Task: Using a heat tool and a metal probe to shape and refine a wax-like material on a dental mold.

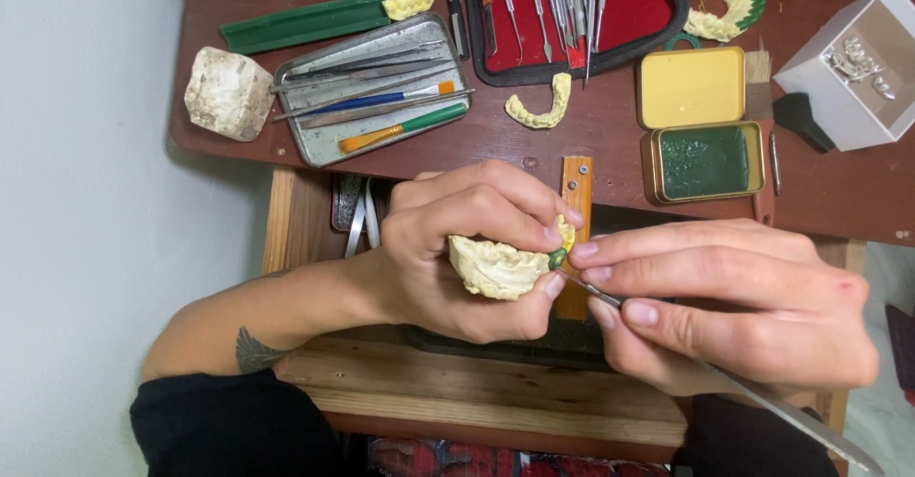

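The left hand (457, 248) gripped a plaster dental cast (496, 267); just right of it, the right hand (734, 305) pinched a metal carving instrument (610, 296) (tip at green wax).

At 11 o'clock I note a metal tray (329, 143) holding 2 brushes, with a white stone block (227, 93) beside it. At 12, a red-lined instrument case (624, 5). At 1, an open yellow tin (693, 86) of green wax.

I count two hands (467, 248) at work, four yellow teeth molds (500, 267) – one held, three on the table – one metal tray (324, 148), one red tool case (629, 5) and one open yellow tin (691, 86).
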